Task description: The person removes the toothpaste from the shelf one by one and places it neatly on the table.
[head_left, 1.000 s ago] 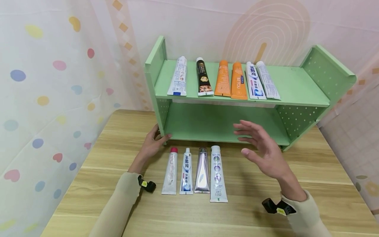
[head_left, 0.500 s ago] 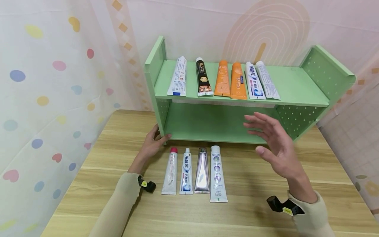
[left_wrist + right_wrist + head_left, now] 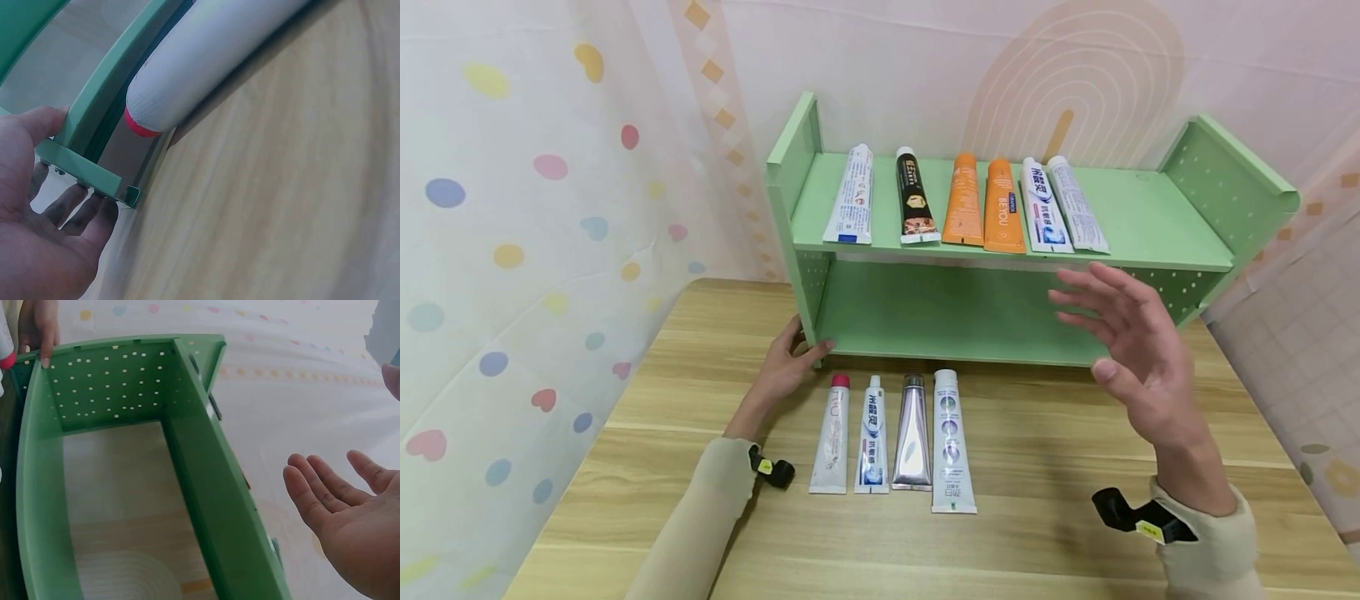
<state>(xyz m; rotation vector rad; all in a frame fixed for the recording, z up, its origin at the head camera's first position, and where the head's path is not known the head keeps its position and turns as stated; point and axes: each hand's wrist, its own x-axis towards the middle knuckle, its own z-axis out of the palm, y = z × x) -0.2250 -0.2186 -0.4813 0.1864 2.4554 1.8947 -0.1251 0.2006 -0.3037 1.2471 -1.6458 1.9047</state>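
Note:
My left hand (image 3: 784, 364) grips the lower left front corner of a green two-tier shelf (image 3: 940, 312), thumb inside the side panel and fingers around its outside. In the left wrist view the fingers (image 3: 100, 222) curl under the panel edge. My right hand (image 3: 1142, 358), fingers spread and holding nothing, hovers in front of the shelf's right part. On the table lie a white toothpaste tube with a red cap (image 3: 831, 437), a blue-and-white toothpaste tube (image 3: 872, 442), a silver tube (image 3: 913, 442) and a larger white tube (image 3: 952, 450), side by side.
On the upper tier lie a white tube (image 3: 852, 196), a black tube (image 3: 917, 198), two orange tubes (image 3: 964, 200), a blue-and-white tube (image 3: 1045, 208) and another white tube (image 3: 1078, 204). The wooden table (image 3: 1037, 542) extends before the shelf; a patterned curtain (image 3: 587, 167) hangs behind.
My right hand has moved to the right and slightly up in the head view, still holding nothing. The left hand, shelf and tubes stay where they were.

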